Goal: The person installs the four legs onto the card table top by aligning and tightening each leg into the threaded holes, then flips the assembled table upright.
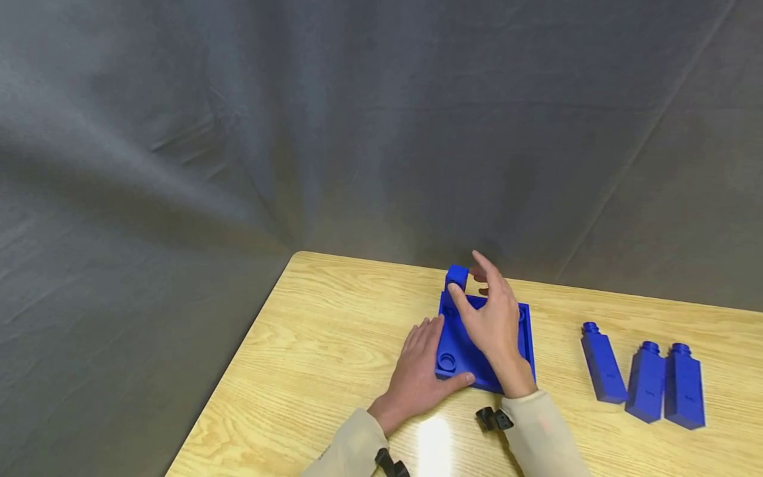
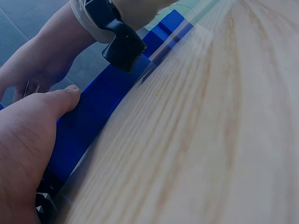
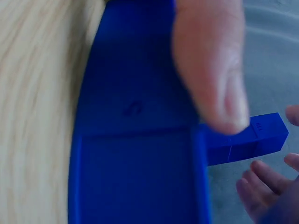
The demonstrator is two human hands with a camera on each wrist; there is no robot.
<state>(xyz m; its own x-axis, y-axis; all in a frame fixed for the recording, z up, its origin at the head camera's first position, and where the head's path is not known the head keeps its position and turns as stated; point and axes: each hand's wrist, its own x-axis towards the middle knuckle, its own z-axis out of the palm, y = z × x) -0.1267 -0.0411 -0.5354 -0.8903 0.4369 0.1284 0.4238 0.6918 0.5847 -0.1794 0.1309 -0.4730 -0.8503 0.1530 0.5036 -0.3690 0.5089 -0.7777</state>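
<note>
In the head view, one blue board (image 1: 467,348) lies near the far edge of the counter (image 1: 298,351). One upright leg (image 1: 457,273) stands at its far left corner; its foot is partly hidden by a thumb. Right of the board lie three other legs (image 1: 604,364), so I count four legs in total. Two round sockets (image 1: 446,362) show clearly, at the near left and far right corners. The left hand (image 1: 414,377) lies flat against the left and near edges. The right hand (image 1: 495,318) is spread wide around the leg (whether its thumb touches, I cannot tell).

In the left wrist view, the left thumb rests straight on the near side of the board.

In the right wrist view, the leg rises from behind this side, and the right fingertips are loosely spread. I judge the step as fitting the first leg; the next move probably calls for gripping and turning it, while the left hand steadies the board.
</note>
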